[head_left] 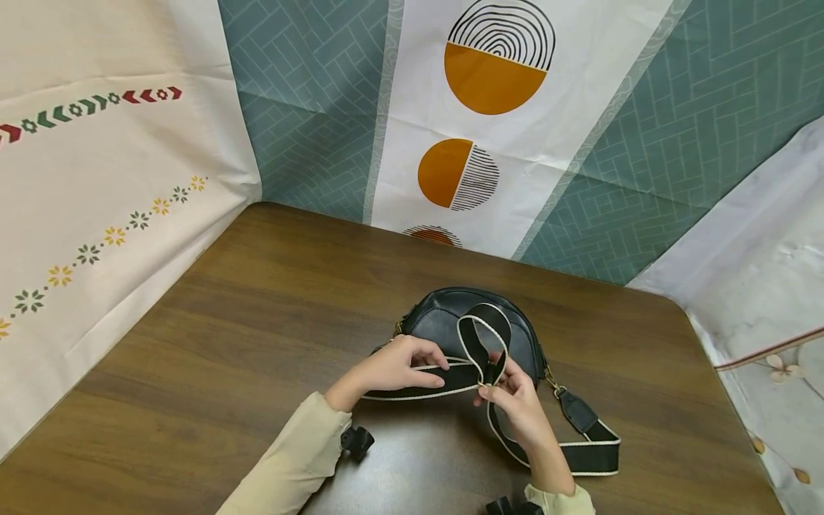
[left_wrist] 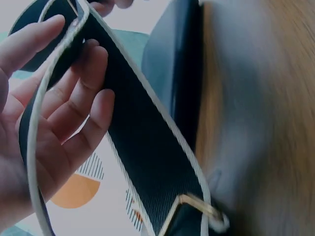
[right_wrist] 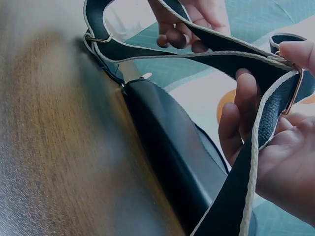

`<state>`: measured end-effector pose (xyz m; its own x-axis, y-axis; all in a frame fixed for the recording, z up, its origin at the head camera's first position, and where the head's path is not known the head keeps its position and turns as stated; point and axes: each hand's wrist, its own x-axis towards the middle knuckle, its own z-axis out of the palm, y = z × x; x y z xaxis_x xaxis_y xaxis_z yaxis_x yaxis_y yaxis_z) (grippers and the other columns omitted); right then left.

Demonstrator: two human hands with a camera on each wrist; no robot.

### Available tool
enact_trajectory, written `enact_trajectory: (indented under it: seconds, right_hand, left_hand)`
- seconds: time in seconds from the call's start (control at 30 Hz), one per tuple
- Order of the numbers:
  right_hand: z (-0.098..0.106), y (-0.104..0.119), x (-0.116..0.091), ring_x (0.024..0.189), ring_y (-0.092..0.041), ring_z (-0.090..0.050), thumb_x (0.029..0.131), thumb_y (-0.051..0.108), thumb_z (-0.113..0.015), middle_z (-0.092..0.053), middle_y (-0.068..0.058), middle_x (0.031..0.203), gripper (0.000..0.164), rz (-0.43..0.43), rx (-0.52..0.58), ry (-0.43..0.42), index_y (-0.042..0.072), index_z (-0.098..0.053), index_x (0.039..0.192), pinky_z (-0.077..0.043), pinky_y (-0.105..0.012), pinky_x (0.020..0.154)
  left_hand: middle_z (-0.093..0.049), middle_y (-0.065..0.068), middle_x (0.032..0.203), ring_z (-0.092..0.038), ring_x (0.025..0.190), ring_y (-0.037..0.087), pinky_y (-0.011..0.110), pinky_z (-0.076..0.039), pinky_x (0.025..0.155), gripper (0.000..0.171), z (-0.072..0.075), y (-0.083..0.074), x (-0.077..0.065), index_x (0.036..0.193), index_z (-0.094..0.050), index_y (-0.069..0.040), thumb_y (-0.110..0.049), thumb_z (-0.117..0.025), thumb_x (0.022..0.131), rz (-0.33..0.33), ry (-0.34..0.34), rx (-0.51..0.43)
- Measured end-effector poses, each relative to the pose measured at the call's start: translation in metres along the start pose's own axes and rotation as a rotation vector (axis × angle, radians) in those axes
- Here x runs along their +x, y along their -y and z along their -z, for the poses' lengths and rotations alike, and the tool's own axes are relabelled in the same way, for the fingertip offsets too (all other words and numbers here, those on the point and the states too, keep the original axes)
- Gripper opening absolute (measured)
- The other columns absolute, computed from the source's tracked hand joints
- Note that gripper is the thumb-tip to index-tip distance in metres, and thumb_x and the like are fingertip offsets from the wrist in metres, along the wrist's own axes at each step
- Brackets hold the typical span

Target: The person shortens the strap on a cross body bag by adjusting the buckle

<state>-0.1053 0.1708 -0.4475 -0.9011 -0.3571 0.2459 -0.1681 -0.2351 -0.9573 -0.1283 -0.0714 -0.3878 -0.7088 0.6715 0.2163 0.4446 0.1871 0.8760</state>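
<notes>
A black shoulder bag (head_left: 438, 325) stands on the wooden table, its webbing strap (head_left: 412, 392) edged in white cord. My right hand (head_left: 515, 400) pinches the strap at a gold-coloured metal slider (right_wrist: 297, 91), with a loop of webbing rising above the fingers. To the left, my left hand (head_left: 402, 365) lies at the strap with thumb and fingers apart. In the left wrist view, the webbing runs across that palm and past the relaxed fingers (left_wrist: 101, 108). Another gold-coloured metal ring (left_wrist: 189, 200) sits lower on the strap there.
On the right, the strap's leather end tab (head_left: 578, 411) hangs from a gold clasp (head_left: 552, 383), and a strap bend lies on the table (head_left: 193, 372). Patterned cloths (head_left: 309, 107) hang behind and beside the table. Small black devices (head_left: 357, 441) are worn on both wrists.
</notes>
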Motion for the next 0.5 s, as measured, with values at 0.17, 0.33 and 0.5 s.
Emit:
enact_trajectory:
  seconds: [0.17, 0.33, 0.5]
  right_hand:
    - [-0.021, 0.03, 0.001, 0.065, -0.013, -0.058, 0.078, -0.006, -0.055, -0.058, -0.003, 0.083, 0.038, 0.019, -0.008, 0.028, 0.004, -0.046, 0.113, -0.05, -0.027, 0.058]
    - [-0.031, 0.045, 0.002, 0.061, -0.008, -0.054, 0.076, -0.016, -0.052, -0.057, 0.002, 0.078, 0.037, -0.038, -0.075, -0.005, 0.002, -0.045, 0.109, -0.046, -0.022, 0.055]
    - [-0.031, 0.047, 0.002, 0.058, -0.006, -0.051, 0.076, -0.01, -0.06, -0.056, 0.002, 0.074, 0.034, -0.104, -0.204, -0.048, -0.009, -0.044, 0.105, -0.042, -0.02, 0.052]
  left_hand:
    - [-0.061, 0.001, 0.078, -0.052, 0.067, 0.003, 0.021, -0.046, 0.064, 0.015, -0.005, -0.001, 0.008, 0.09, -0.064, 0.003, -0.008, -0.066, 0.079, 0.034, 0.013, -0.127]
    - [-0.062, 0.003, 0.071, -0.055, 0.061, 0.004, 0.02, -0.046, 0.061, 0.013, -0.009, -0.003, 0.011, 0.085, -0.064, 0.009, -0.002, -0.066, 0.078, 0.121, -0.041, -0.263]
    - [-0.065, 0.007, 0.074, -0.057, 0.064, 0.005, 0.021, -0.048, 0.063, 0.01, -0.01, -0.003, 0.011, 0.082, -0.065, 0.01, 0.002, -0.066, 0.076, 0.155, -0.07, -0.301]
